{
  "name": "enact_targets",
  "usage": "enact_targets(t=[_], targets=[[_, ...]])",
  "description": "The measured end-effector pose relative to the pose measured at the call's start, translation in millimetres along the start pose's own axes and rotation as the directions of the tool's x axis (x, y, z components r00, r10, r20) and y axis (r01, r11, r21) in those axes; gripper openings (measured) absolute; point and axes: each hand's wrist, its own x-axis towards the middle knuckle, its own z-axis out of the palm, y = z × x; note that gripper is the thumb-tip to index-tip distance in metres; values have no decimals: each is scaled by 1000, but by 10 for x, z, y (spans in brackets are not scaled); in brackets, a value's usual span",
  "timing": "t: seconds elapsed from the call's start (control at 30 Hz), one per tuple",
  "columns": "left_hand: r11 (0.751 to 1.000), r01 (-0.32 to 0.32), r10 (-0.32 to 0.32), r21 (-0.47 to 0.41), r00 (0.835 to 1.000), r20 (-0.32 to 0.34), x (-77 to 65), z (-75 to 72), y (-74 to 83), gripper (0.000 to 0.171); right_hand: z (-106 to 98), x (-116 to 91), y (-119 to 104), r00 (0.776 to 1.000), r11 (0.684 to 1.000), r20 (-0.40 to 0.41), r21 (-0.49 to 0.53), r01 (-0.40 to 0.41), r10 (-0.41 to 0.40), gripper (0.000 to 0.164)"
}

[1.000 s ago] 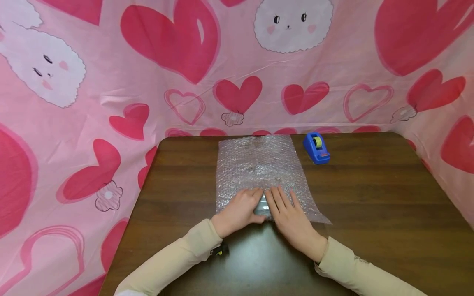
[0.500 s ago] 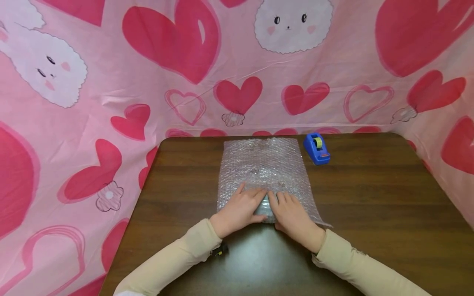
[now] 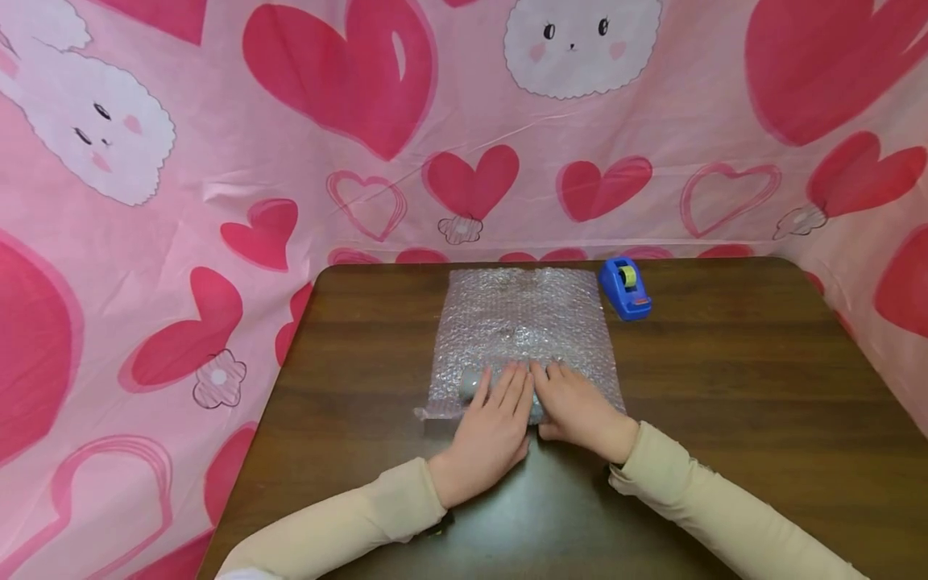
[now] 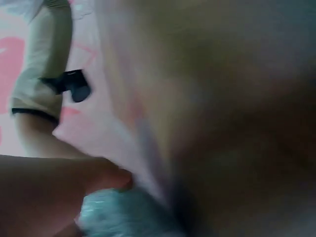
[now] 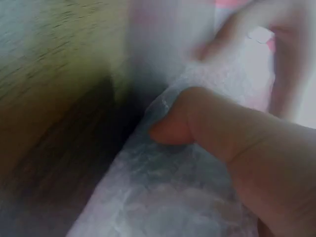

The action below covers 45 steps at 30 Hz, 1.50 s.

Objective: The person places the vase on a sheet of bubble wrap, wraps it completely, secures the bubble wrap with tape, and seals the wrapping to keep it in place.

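A sheet of bubble wrap [image 3: 522, 310] lies on the brown table, its near end rolled over a pale grey cylinder [image 3: 470, 385] whose kind the wrap obscures. My left hand [image 3: 489, 435] lies over the roll with straight fingers pointing away. Beside it, my right hand [image 3: 583, 411] holds the roll, fingers bent over the top and thumb at the near side. Close up in the right wrist view, the right thumb [image 5: 197, 118] presses the wrap. The left wrist view is blurred; a piece of greenish wrap [image 4: 118, 212] shows below a hand there.
A blue tape dispenser [image 3: 625, 288] with yellowish tape stands at the back right, close to the sheet. Near the left cuff lies a small dark object [image 3: 441, 525], mostly hidden by the sleeve. A pink heart-print cloth [image 3: 602, 105] hangs behind the table [image 3: 725, 362].
My left hand has gone from gripping the roll to lying over it with straight fingers, uncovering the cylinder's left end. The sheet has shifted slightly right and straightened. My right hand stays on the roll.
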Motion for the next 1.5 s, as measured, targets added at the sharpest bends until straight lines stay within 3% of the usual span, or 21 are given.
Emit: enact_targets(t=[0.1,0.23,0.43,0.6,0.7,0.8,0.93,1.0,1.17,1.37,1.5], targets=[[997,-16,9,80,997,81,-8,102,59,93,-31,16,22,999,999,38,51,-15,13,81],[991,-12,-1,133,996,94,32,192,35,106,-60,7,28,997,993,71,113,-16,8,78],[997,43,-48,68,996,72,107,258,8,111,-79,-25,43,997,988,76,151,5,-17,79],[997,73,-73,5,997,2,159,303,21,99,-90,-29,63,997,990,69,140,11,-21,68],[998,67,-67,-10,998,-15,186,319,18,89,-95,-55,33,998,998,60,61,-3,0,70],[997,59,-59,-57,998,6,212,319,-10,89,-83,-122,-50,999,994,-22,-106,-28,26,82],[990,55,-50,-129,998,40,255,308,-70,92,-37,-229,-205,985,946,-173,-315,-75,21,99],[988,49,-43,-146,998,45,275,305,-95,91,-1,-271,-268,981,927,-191,-366,-81,11,105],[980,42,-32,-195,998,54,291,305,-120,91,164,-283,-291,979,898,-202,-433,-73,-18,103],[963,30,-14,-268,998,58,297,292,-132,86,302,-172,-179,941,888,-328,-453,-77,-86,66],[947,35,-2,-319,995,102,299,256,-161,84,272,-117,-128,940,899,-321,-436,-36,-118,75]])
